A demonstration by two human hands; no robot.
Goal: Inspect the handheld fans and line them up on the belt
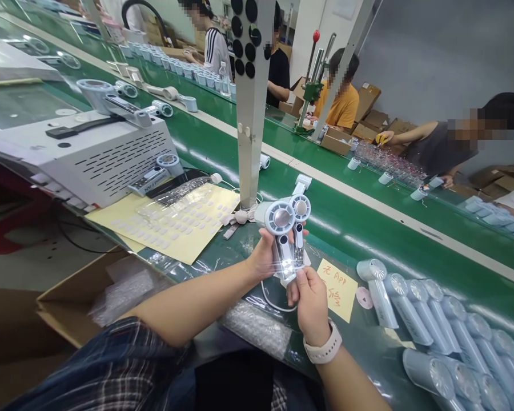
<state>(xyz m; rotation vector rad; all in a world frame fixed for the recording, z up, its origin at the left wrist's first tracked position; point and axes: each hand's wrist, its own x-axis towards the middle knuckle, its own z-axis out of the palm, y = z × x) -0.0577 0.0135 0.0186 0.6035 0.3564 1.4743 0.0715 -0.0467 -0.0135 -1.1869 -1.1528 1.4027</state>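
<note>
My left hand is closed round the handle of a pale blue handheld fan, held upright over the green belt. A second fan stands right beside it, and I cannot tell which hand carries it. My right hand, a white watch on its wrist, pinches at the lower end of the fans' handles, where a white cable loops down. A yellow note with handwriting lies just right of my hands.
Several pale blue fans lie in a row at the right. A yellow sheet of small pads, a grey machine and a metal post stand at the left. A cardboard box sits below. Other people work across the belt.
</note>
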